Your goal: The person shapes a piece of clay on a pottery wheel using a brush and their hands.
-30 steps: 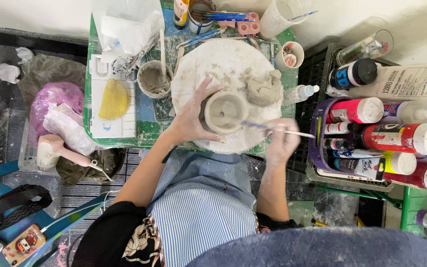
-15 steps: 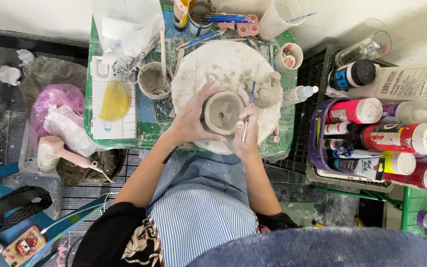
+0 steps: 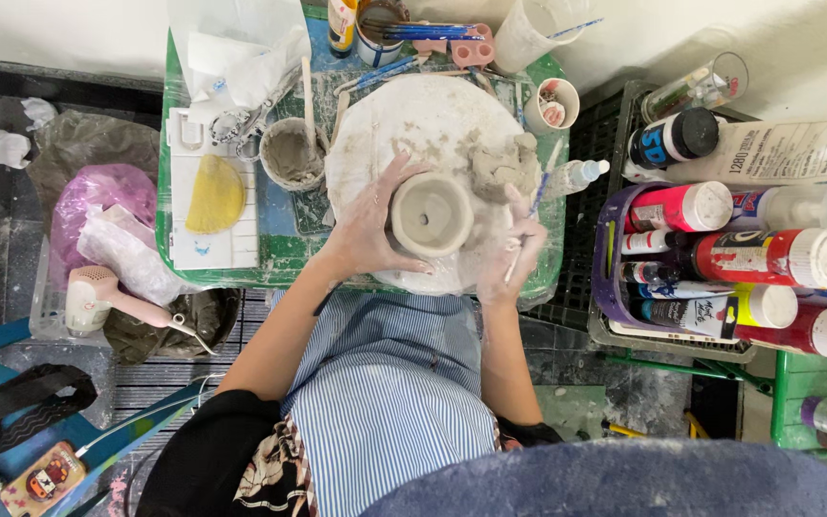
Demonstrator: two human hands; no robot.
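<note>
- The left hand (image 3: pixel 368 230) cups the small clay bowl (image 3: pixel 431 214) from its left side, thumb over the far rim and fingers curled around the near wall; the bowl stands upright, mouth up, on the round white board (image 3: pixel 433 115).
- The right hand (image 3: pixel 509 257) lies just right of the bowl, closed around a thin brush (image 3: pixel 528 218). The brush's long axis runs up and away from the grip, slanting slightly right, so its far end points past the bowl toward the clay lump (image 3: pixel 504 165).
- Whether the right hand's fingers touch the bowl's wall is hard to tell; they look very close.
- The left hand is the one on the bowl.
- Left of the left hand stands a grey slip cup (image 3: pixel 291 153); right of the right hand, well apart, a crate of paint bottles (image 3: pixel 710 249).
</note>
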